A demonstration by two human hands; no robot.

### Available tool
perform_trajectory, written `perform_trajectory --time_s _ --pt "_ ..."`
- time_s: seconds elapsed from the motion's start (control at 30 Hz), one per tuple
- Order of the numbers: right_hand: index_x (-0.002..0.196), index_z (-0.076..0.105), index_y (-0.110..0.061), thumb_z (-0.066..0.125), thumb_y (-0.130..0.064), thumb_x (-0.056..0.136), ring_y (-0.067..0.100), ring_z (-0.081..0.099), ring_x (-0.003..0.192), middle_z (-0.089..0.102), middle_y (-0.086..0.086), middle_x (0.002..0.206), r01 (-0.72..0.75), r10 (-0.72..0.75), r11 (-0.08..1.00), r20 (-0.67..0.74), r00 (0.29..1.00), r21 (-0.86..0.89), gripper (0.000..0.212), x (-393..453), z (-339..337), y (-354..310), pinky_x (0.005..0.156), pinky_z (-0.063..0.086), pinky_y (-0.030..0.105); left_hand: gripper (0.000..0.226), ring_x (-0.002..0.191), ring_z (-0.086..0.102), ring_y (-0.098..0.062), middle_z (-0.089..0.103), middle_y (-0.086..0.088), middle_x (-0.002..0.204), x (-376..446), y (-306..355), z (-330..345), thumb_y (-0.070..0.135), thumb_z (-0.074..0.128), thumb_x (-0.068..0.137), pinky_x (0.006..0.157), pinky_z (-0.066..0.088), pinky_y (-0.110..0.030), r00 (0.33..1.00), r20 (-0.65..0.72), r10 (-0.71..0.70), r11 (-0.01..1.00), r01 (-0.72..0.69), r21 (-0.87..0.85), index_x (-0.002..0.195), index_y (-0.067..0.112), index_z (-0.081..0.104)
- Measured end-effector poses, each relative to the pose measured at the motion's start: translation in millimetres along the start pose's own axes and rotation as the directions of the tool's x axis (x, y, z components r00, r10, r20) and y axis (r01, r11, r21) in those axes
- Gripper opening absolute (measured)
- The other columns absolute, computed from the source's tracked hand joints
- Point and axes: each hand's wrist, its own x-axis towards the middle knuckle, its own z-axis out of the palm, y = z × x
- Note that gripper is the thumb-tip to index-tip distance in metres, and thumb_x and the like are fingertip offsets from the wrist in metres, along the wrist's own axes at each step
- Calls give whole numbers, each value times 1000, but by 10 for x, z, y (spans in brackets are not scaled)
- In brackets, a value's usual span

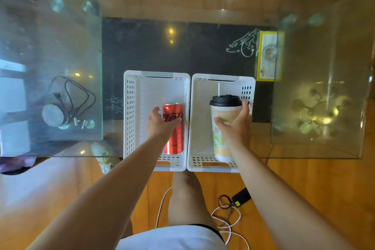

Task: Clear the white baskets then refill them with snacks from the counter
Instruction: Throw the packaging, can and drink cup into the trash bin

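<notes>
two white perforated plastic baskets (155, 119) (221, 122) side by side on a glass table (60, 87). left hand (160, 123) wrapped around a tall red soda can (173, 128) inside the left basket, fingers clamped on its side. right hand (237, 126) gripping a tall paper cup with black lid and straw (222, 126) in the right basket. both probably held for lifting out, to clear. can and cup upright, long axis vertical, tops up. yellow flat box (268, 57) beyond the right basket.

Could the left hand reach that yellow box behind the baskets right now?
Probably not right away: the left hand grips the red can, and the yellow box lies far across, beyond the right basket.
</notes>
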Motion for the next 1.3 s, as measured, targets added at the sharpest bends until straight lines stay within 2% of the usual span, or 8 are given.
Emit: perform_trajectory --time_s 0.23,0.47,0.77,0.83,0.93,1.03,1.13,1.3 --pt "145 13 -26 76 -33 70 33 43 124 34 12 143 -21 21 999 0 1000 -51 98 81 95 25 97 46 49 68 106 55 -24 53 -13 128 90 -53 11 20 67 82 80 44 -32 998 10 61 995 -62 72 139 12 31" --pt "143 16 -28 78 -29 69 28 44 125 35 4 144 23 -23 997 -4 1000 70 96 -68 -7 7 93 48 44 61 94 54 -18 57 -10 125 -43 -63 -131 20 69 81 73 43 -29 992 -45 121 993 -120 15 134 15 39" --pt "139 17 -42 79 -27 65 19 41 128 35 -5 146 152 -149 967 -32 988 205 98 -616 -189 -423 90 40 30 69 101 57 -16 53 1 115 -558 -155 -848 18 71 80 86 49 -32 968 -84 238 920 -252 -301 137 22 33" --pt "136 16 -50 80 -25 65 13 40 126 34 -9 145 194 -198 953 -4 980 235 98 -819 -133 -589 88 37 18 71 100 60 -15 56 1 112 -674 -267 -1098 15 71 79 88 50 -32 958 -115 261 886 -286 -366 137 23 31" --pt "129 13 -60 79 -18 67 1 36 123 30 -23 134 271 -291 926 39 956 262 100 -1152 38 -885 84 33 3 74 87 64 4 58 13 99 -787 -510 -1500 12 73 77 77 53 -15 950 -169 263 834 -312 -455 137 25 32" --pt "137 11 -51 78 -14 68 4 33 131 25 -24 138 334 -364 912 95 927 238 103 -1539 353 -1223 103 38 25 80 89 60 0 56 13 102 -862 -863 -1984 17 76 74 80 54 -26 948 -222 227 799 -312 -514 138 30 29" --pt "139 12 -49 79 -17 67 14 38 133 26 -11 150 345 -377 918 159 912 195 103 -1949 739 -1580 106 40 43 87 93 59 -7 55 13 104 -905 -1248 -2486 22 79 68 87 53 -39 953 -267 142 755 -279 -594 139 31 29" --pt "137 21 -43 81 -16 65 17 48 123 36 -12 140 405 -441 897 306 844 174 97 -2661 1613 -2171 96 48 40 77 98 57 -3 57 16 109 -854 -2058 -3407 34 76 67 79 50 -26 930 -366 6 719 -259 -645 135 32 40"
